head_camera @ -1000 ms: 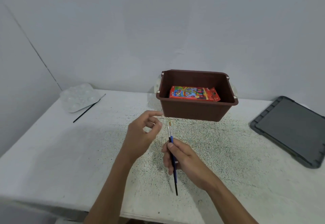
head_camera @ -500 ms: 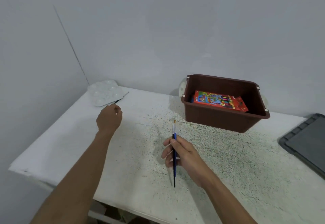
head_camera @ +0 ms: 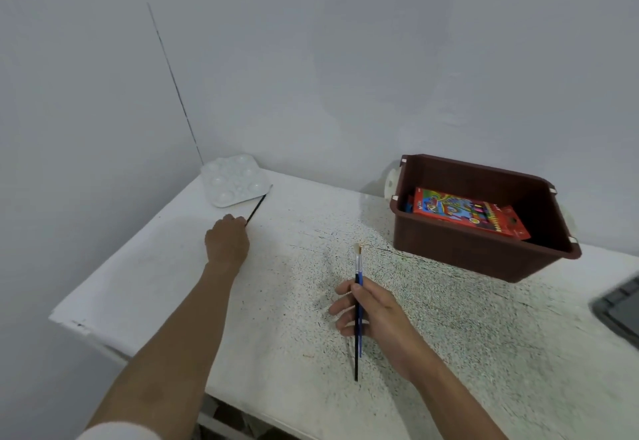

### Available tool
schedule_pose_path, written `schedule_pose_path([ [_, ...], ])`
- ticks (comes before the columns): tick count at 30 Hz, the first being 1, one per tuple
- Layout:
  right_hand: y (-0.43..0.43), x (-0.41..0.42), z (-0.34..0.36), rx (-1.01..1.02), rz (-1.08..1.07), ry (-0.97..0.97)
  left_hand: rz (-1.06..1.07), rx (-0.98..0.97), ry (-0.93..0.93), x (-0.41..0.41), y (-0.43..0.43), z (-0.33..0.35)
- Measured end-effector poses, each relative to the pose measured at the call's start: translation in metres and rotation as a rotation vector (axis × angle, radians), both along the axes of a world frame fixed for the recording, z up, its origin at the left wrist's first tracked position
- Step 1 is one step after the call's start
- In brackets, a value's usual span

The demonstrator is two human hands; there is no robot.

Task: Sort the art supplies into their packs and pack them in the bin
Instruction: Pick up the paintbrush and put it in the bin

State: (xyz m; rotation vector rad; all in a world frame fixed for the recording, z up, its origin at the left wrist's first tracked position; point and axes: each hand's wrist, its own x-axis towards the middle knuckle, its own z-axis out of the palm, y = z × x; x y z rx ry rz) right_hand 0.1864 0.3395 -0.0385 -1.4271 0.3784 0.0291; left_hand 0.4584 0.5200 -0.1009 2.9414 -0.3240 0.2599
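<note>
- In front of the bin (head_camera: pixel 484 259), the right hand (head_camera: pixel 375 315) is pinching two paintbrushes (head_camera: pixel 356 363), bristles pointing away.
- Right of the bin, one grey lid (head_camera: pixel 619 304) is lying on the speckled white table (head_camera: pixel 276 301).
- Left of the bin, the left hand (head_camera: pixel 226 240) is curling over a third brush (head_camera: pixel 256 207); whether it is gripping, I cannot tell.
- Inside the bin, one red pack (head_camera: pixel 470 213) is lying, its print unreadable.
- Far left of the bin, one palette (head_camera: pixel 235 180) is sitting by the grey walls.

Bin (head_camera: pixel 484 259): brown plastic, smooth, faint sheen
Palette (head_camera: pixel 235 180): white plastic, glossy
Desk (head_camera: pixel 173 284): white, matt, speckled
Pack (head_camera: pixel 466 214): printed card, glossy
</note>
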Motion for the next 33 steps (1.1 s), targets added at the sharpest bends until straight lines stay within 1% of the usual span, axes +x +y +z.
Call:
schedule_pose_path([
  [3, -0.001, -0.002, -0.002, 0.032, -0.013, -0.008, 0.023, -0.143, 0.047, -0.013, -0.01, 0.006],
  [6, -0.004, -0.004, -0.002, 0.056, -0.037, -0.015, -0.02, -0.252, 0.125, -0.037, -0.026, 0.014],
  [9, -0.009, -0.006, 0.001, 0.061, -0.078, -0.034, -0.081, -0.477, 0.205, -0.072, -0.045, 0.019],
  [12, -0.016, -0.009, 0.006, 0.042, -0.149, -0.057, -0.222, -0.769, 0.347, -0.116, -0.063, 0.027],
  [14, -0.023, -0.013, 0.011, 0.007, -0.219, -0.079, -0.35, -0.889, 0.449, -0.149, -0.074, 0.034],
  [15, -0.028, -0.014, 0.013, -0.016, -0.254, -0.09, -0.416, -0.916, 0.481, -0.163, -0.079, 0.038],
  [18, -0.039, -0.02, 0.018, -0.044, -0.378, -0.114, -0.592, -0.938, 0.564, -0.198, -0.09, 0.042],
  [22, -0.052, -0.033, 0.019, -0.017, -0.486, -0.149, -0.693, -0.943, 0.703, -0.231, -0.102, 0.039],
  [27, -0.059, -0.052, 0.019, 0.104, -0.472, -0.194, -0.695, -0.918, 0.715, -0.251, -0.115, 0.028],
  [33, -0.06, -0.064, 0.022, 0.06, -0.456, -0.203, -0.739, -0.866, 0.749, -0.253, -0.12, 0.024],
])
